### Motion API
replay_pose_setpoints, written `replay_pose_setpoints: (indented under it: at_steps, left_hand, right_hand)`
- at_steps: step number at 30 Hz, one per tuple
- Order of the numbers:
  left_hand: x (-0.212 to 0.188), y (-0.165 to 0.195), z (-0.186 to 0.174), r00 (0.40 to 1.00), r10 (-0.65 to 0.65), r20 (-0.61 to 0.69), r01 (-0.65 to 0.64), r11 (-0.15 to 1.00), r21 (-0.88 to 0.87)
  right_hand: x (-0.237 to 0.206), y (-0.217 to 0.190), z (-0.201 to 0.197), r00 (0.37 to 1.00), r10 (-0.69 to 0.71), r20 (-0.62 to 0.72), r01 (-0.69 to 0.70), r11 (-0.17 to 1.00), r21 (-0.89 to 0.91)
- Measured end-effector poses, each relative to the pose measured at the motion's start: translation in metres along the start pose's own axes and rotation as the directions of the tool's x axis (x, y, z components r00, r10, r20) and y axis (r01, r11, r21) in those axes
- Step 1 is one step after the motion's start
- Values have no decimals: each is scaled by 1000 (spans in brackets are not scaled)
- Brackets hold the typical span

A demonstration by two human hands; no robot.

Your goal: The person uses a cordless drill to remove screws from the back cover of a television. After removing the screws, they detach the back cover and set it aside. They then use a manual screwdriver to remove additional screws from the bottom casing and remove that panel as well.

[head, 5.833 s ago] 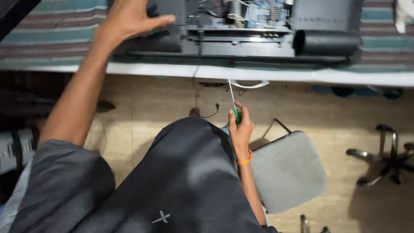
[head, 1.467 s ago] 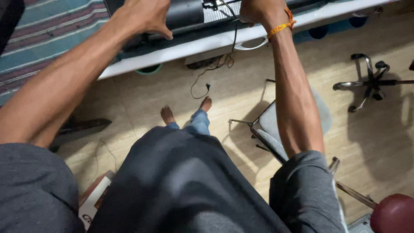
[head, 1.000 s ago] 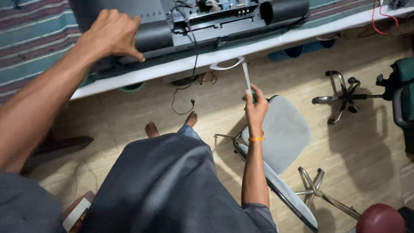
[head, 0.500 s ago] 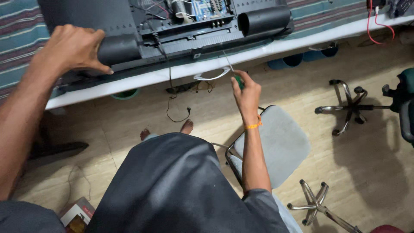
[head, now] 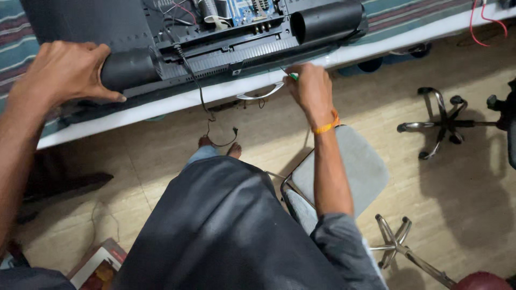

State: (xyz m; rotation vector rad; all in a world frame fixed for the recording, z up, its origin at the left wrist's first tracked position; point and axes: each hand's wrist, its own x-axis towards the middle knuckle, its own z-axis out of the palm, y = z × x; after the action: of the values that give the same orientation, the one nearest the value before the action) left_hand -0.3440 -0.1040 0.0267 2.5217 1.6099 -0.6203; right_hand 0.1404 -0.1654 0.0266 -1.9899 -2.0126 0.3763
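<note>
Head view: opened black electronic chassis (head: 231,48) lies along the bench (head: 161,104) at twelve o'clock, its back cover off and a blue circuit board (head: 244,8) and loose wires showing inside. The left hand (head: 62,72), at ten o'clock, is spread over the chassis's near left corner, fingers curled down on a black cylindrical speaker tube (head: 129,67), thumb pressing the lower edge. The right hand (head: 310,88), just right of centre, is closed around a green-handled screwdriver (head: 293,76), of which only a bit of handle shows above the knuckles; its tip is hidden against the chassis's front edge. An orange band (head: 327,127) circles that wrist. A black cable (head: 207,115) hangs from the chassis toward the floor. A grey chair seat (head: 349,169) stands at five o'clock, beneath the right forearm, and a chrome chair base (head: 438,121) at three o'clock.
</note>
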Motion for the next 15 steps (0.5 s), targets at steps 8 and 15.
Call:
replay_pose_setpoints:
  at_steps: [8, 15]
  left_hand:
    - [-10, 10, -12, 994, 21, -107, -27, 998, -51]
    - [-16, 14, -13, 993, -8, -118, -6, 993, -114]
  right_hand:
    - [-21, 3, 8, 998, -27, 55, 30, 999, -41]
    - [-114, 54, 44, 933, 356, -60, -317, 887, 335]
